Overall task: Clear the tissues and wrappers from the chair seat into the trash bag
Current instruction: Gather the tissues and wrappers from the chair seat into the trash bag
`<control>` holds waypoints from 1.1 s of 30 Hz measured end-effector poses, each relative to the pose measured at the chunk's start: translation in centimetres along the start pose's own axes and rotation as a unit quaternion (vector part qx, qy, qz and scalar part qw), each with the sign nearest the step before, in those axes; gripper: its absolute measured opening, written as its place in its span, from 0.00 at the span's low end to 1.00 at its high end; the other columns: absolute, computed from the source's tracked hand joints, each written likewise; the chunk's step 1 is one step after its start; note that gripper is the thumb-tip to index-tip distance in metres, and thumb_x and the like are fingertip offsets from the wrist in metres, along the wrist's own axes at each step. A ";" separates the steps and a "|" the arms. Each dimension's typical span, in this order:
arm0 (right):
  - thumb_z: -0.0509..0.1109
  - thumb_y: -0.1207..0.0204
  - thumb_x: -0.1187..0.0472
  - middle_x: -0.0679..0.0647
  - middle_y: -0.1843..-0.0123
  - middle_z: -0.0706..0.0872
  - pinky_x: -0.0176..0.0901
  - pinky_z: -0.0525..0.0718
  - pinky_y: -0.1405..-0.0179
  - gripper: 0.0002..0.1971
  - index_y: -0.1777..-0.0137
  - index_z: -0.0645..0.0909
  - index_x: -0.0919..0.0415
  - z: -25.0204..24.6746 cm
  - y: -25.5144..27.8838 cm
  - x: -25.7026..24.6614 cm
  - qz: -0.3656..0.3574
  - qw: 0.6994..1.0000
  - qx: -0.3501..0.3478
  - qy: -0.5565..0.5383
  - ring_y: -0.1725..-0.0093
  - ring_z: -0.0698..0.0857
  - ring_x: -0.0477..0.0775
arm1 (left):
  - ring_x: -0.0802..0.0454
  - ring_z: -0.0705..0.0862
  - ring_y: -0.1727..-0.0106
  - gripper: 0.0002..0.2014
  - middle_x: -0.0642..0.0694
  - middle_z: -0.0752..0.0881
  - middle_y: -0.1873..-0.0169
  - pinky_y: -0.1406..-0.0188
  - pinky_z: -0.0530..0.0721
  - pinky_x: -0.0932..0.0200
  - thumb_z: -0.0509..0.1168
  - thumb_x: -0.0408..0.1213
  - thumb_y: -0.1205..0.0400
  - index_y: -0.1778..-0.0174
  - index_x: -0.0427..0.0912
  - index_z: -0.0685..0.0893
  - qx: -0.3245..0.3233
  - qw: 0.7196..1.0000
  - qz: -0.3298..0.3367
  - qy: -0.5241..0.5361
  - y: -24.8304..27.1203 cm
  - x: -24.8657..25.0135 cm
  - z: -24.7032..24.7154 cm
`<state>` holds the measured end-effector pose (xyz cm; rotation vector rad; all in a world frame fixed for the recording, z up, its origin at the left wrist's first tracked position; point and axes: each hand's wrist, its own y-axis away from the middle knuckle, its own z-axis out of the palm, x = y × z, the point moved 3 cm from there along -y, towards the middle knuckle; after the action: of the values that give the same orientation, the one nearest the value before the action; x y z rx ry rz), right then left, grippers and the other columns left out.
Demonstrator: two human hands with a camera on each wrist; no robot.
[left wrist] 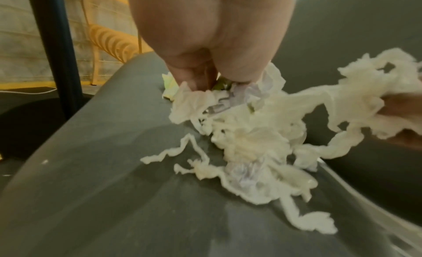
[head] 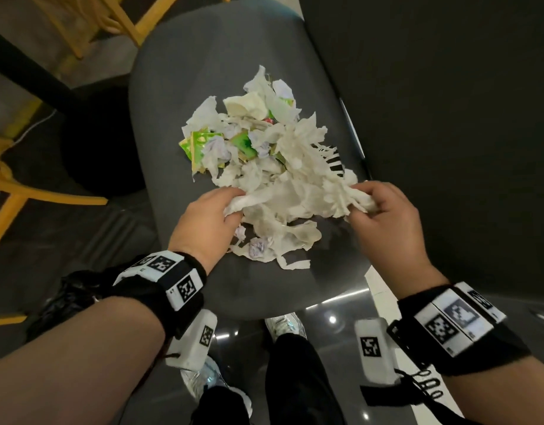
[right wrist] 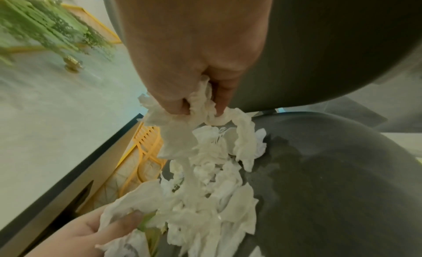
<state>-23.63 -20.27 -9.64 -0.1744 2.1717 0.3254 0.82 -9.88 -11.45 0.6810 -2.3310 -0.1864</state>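
One heap of torn white tissues (head: 283, 179) is spread over the middle of the single dark grey chair seat (head: 172, 87). Among them, at about 9 o'clock in the heap, at least two green wrappers (head: 197, 145) are seen, and a further count is prevented by the tissue lying over them. One small crumpled ball (head: 256, 248) lies at the heap's 6 o'clock edge, beside loose strips.

Two hands are at work. At 7 o'clock of the heap, a bunch of tissue is pinched in the left hand (head: 212, 216), its grip narrow with fingers curled into the paper. At 4 o'clock, a torn length of tissue is held in the right hand (head: 384, 216), its grip likewise closed round it. One stretched web of tissue is strung between the two hands.

One black trash bag (head: 65, 299) is seen under the left forearm, at the view's 8 o'clock. Parts of yellow chairs (head: 16, 191) are visible at 9 o'clock.
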 end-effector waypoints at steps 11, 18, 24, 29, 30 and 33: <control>0.74 0.26 0.62 0.50 0.51 0.86 0.51 0.89 0.53 0.12 0.52 0.83 0.41 -0.5 -1.0 -3.0 -0.039 0.999 0.001 -0.017 0.53 0.86 0.48 | 0.69 0.82 0.64 0.07 0.64 0.85 0.65 0.65 0.75 0.77 0.66 0.41 0.15 0.44 0.53 0.87 0.069 0.966 -0.041 0.244 2.2 1.4 -1.9; 0.75 0.27 0.63 0.48 0.52 0.86 0.52 0.88 0.52 0.16 0.55 0.81 0.37 0.4 -1.1 -7.4 -0.087 0.995 -0.036 -0.022 0.52 0.86 0.48 | 0.55 0.83 0.63 0.07 0.56 0.86 0.67 0.59 0.85 0.45 0.65 0.43 0.14 0.53 0.55 0.88 0.109 0.942 -0.094 0.304 3.1 -0.7 -3.8; 0.76 0.27 0.62 0.47 0.53 0.87 0.55 0.88 0.54 0.11 0.54 0.83 0.41 4.1 0.3 -12.3 -0.128 0.988 -0.084 -0.029 0.54 0.87 0.50 | 0.45 0.82 0.68 0.08 0.40 0.87 0.65 0.62 0.87 0.32 0.65 0.46 0.14 0.49 0.49 0.88 0.144 0.914 -0.102 0.364 5.5 -3.8 -6.6; 0.76 0.27 0.63 0.46 0.57 0.86 0.43 0.86 0.60 0.12 0.57 0.83 0.43 10.5 3.5 -16.2 -0.163 0.974 -0.155 -0.038 0.60 0.84 0.44 | 0.43 0.78 0.75 0.07 0.44 0.84 0.72 0.75 0.84 0.41 0.64 0.40 0.12 0.51 0.44 0.86 0.169 0.881 -0.139 0.419 9.7 -8.1 -9.2; 0.76 0.27 0.64 0.47 0.58 0.86 0.43 0.84 0.62 0.11 0.56 0.83 0.44 12.1 4.4 -17.0 -0.170 0.969 -0.172 -0.043 0.62 0.83 0.44 | 0.44 0.79 0.73 0.07 0.44 0.85 0.70 0.70 0.86 0.38 0.64 0.41 0.13 0.50 0.46 0.87 0.185 0.880 -0.147 0.412 10.6 -9.6 -9.7; 0.75 0.28 0.64 0.48 0.59 0.85 0.43 0.82 0.63 0.11 0.57 0.83 0.44 17.1 7.2 -19.4 -0.191 0.955 -0.221 -0.042 0.62 0.84 0.48 | 0.44 0.84 0.64 0.06 0.39 0.88 0.61 0.57 0.87 0.29 0.66 0.48 0.15 0.49 0.55 0.88 0.228 0.874 -0.174 0.391 13.5 -14.4 -11.3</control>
<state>-0.85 -8.20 -2.15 -0.8058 1.8992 0.5774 11.54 9.67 -7.16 1.1505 -1.4498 0.4307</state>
